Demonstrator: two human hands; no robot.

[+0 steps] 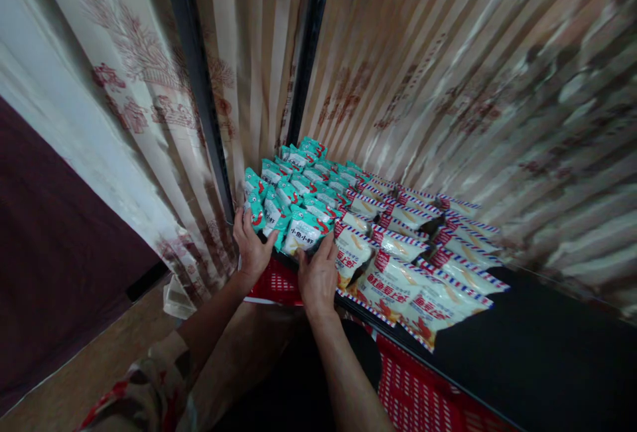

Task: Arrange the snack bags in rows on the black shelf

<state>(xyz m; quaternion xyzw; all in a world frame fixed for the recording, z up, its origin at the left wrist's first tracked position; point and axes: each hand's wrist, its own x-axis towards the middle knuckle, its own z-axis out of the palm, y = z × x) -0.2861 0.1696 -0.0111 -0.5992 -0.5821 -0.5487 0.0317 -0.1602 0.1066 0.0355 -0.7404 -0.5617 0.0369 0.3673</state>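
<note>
Small teal-and-white snack packets (302, 233) stand in close rows at the left end of a black shelf (542, 346). My left hand (255, 247) touches the front left corner of these rows, its fingers along the outer side and its thumb spread apart in front. At the front right teal packet, my right hand (318, 276) has its thumb on the lower face and its fingers at the right edge. Larger white snack bags (391, 283) with red-and-blue striped edges lie in overlapping rows just right of that hand.
Pleated, printed curtains (398, 73) hang behind the shelf. Two dark uprights (199, 67) rise at its left end. Red perforated baskets (413, 385) sit below the shelf's front edge. Dark purple cloth (54, 239) hangs at the far left above a brown floor (94, 359).
</note>
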